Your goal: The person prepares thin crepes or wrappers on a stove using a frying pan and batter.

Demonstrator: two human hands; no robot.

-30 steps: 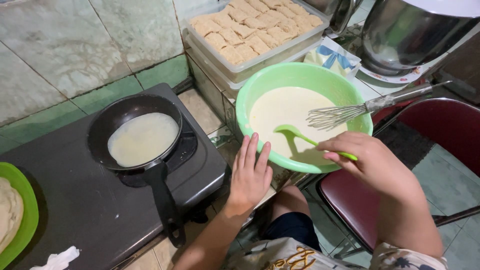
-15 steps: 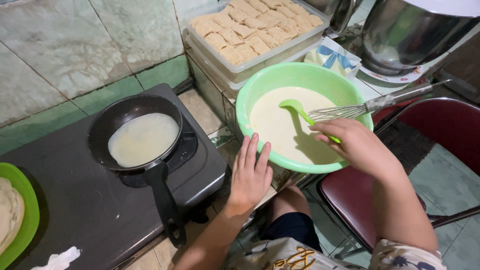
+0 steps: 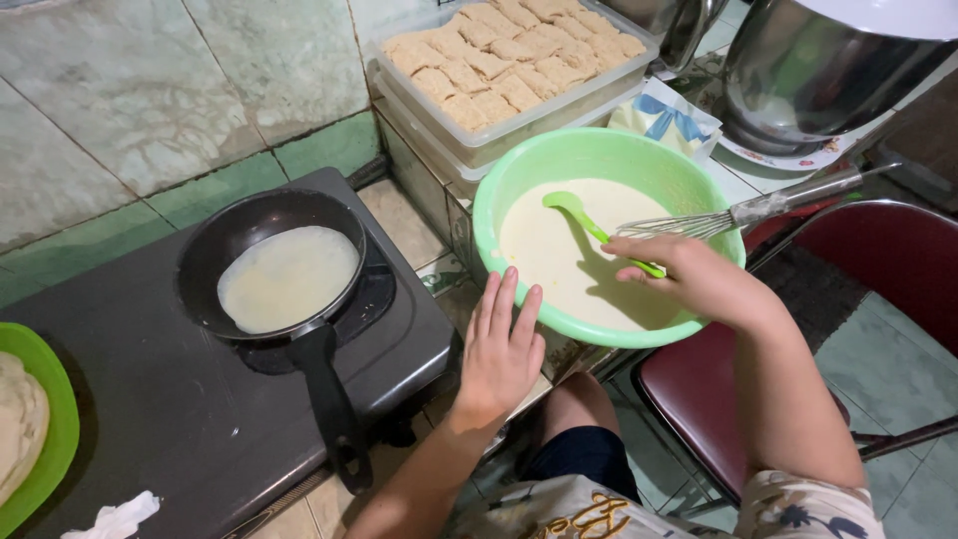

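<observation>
Holding a green ladle in the batter bowl, right hand gripped shut; left hand flat, empty. Crepe in pan at 9 o'clock half-cooked, plenty of batter left.

green-and-grey tiled floor, dark red metal-framed chair

Place: home kitchen, cooking done low on a tiled floor.
Evidence: stove with frying pan left; batter bowl, steel pot right.

head cam, steep downward, close, single view
</observation>
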